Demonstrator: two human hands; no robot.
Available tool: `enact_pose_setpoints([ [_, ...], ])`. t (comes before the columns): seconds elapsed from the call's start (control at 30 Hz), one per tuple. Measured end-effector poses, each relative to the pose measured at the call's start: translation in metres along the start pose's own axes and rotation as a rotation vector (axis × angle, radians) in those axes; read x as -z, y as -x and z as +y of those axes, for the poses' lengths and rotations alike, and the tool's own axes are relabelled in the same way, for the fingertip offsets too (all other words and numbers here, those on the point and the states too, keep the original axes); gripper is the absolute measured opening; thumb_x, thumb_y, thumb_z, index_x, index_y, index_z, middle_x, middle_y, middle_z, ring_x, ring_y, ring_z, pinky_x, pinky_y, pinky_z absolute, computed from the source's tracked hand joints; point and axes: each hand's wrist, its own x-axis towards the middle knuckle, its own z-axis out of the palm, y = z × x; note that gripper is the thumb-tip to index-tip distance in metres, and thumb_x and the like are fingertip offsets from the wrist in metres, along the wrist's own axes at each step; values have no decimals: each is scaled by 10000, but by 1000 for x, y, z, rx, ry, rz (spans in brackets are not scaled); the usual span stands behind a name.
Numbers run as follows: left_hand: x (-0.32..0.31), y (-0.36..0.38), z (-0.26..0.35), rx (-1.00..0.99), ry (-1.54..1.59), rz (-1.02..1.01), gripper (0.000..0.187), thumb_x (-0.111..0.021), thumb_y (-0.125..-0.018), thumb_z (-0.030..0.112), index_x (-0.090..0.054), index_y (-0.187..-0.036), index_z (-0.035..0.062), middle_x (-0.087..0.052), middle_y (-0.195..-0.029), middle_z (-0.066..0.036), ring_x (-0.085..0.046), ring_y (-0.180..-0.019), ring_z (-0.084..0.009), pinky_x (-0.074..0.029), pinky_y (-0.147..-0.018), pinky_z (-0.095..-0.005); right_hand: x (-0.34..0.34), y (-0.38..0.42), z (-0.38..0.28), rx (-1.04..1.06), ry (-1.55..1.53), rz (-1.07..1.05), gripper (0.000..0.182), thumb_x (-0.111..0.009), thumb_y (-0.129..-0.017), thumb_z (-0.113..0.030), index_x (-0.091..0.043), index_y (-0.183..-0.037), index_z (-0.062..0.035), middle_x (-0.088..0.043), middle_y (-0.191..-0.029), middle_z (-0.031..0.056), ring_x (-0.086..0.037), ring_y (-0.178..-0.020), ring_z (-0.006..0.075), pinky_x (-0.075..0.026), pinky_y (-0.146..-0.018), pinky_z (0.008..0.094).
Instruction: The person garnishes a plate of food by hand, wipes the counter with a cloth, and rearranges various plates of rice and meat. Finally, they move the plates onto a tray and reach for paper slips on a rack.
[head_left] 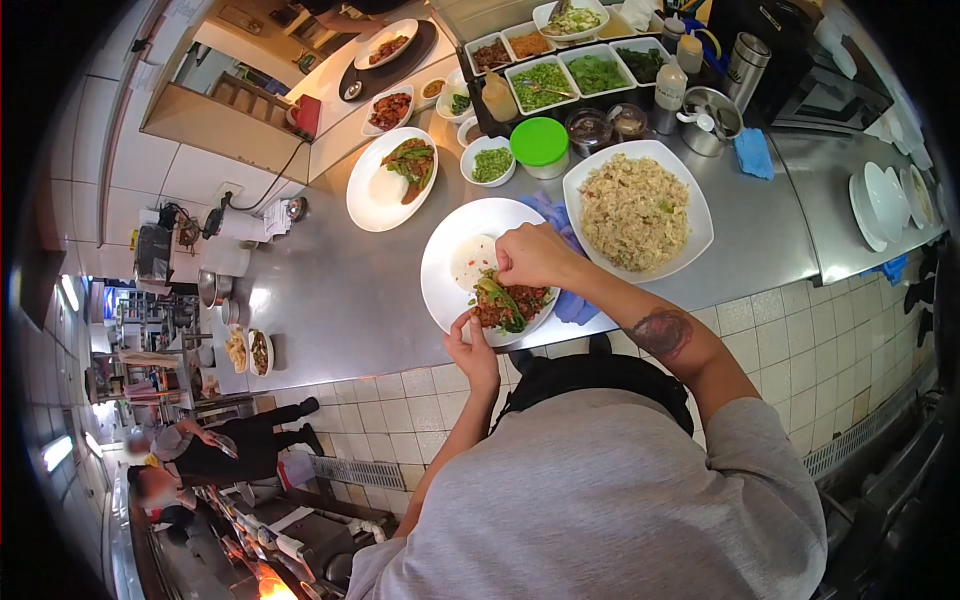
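A round white plate [437,262] lies near the counter's front edge, with a white mound [470,260] dotted with red bits, dark reddish food [528,300] and green leaves [512,318] on it. Over the plate's middle, my right hand [535,254] is closed with its fingertips at the greens beside the white mound; what they pinch is too small to make out. My left hand [472,352] is at the plate's near left rim, its thumb and finger apart and its fingertips touching the edge of the food. Nothing is visibly held in it.
Right of the plate are a blue cloth [575,308] and a large bowl of rice [635,205]. A second plated dish [362,205] stands behind left. Farther back are chopped greens [492,165], a green-lidded tub [539,143] and topping trays [540,86]. Two people [240,440] stand at lower left near flames.
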Motion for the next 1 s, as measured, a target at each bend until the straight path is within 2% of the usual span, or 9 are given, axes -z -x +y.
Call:
enact_pose_setpoints([
  [0.17, -3, -2, -9, -18, 35, 17, 221, -585, -894, 226, -620, -986, 28, -502, -990, -113, -479, -964, -214, -373, -871, -340, -2, 0, 2, 0, 1, -17, 137, -707, -596, -226, -661, -675, -124, -663, -678, 52, -649, -668, 239, -499, -645, 374],
  [0.23, -1, -2, -5, 9, 28, -1, 181, -582, -891, 186, -626, -972, 31, -492, -1037, -142, -481, -1014, -258, -363, -910, -365, 1, 1, 1, 6, 32, -30, 175, -720, -621, -229, -659, -709, -91, -672, -701, 60, -653, -678, 230, -511, -648, 346],
  [0.33, -2, -3, -7, 27, 57, -10, 163, -580, -889, 168, -627, -965, 31, -487, -1064, -158, -482, -1040, -278, -357, -932, -377, 2, 0, 1, 11, 31, -33, 178, -724, -620, -233, -662, -712, -94, -672, -704, 61, -653, -679, 231, -511, -652, 346],
  [0.47, -2, -2, -6, 31, 36, 4, 161, -579, -890, 167, -623, -969, 33, -486, -1062, -157, -488, -1023, -272, -364, -922, -372, 1, -2, 2, -3, -1, -27, 138, -715, -578, -225, -666, -672, -137, -666, -697, 55, -650, -695, 247, -491, -662, 391],
  [0.57, -4, -2, -12, 12, 48, 17, 235, -567, -907, 211, -584, -1008, -1, -562, -973, -100, -533, -886, -158, -430, -797, -298, 1, -5, -1, -4, 4, -49, 153, -726, -575, -230, -669, -679, -133, -669, -705, 64, -652, -707, 255, -487, -684, 414],
  [0.73, -5, -4, -28, -17, 99, 28, 222, -543, -923, 194, -558, -1021, -5, -601, -950, -92, -548, -856, -136, -446, -763, -272, 7, -18, -12, 13, 68, -147, 228, -753, -564, -246, -687, -741, -117, -679, -762, 98, -657, -750, 291, -468, -727, 476],
  [0.83, -6, -3, -26, -4, 105, 23, 215, -539, -926, 190, -555, -1022, -3, -602, -947, -89, -548, -843, -131, -450, -751, -265, 11, -24, -21, -13, 189, -174, 289, -767, -561, -256, -689, -783, -90, -680, -806, 124, -657, -775, 304, -462, -730, 485],
  [1.0, -6, -4, -28, -1, 92, 24, 216, -545, -924, 195, -559, -1021, 3, -600, -945, -87, -544, -842, -130, -447, -753, -266, 6, -27, -17, -9, 156, -194, 314, -773, -562, -265, -684, -789, -67, -679, -823, 133, -657, -787, 306, -460, -732, 490],
])
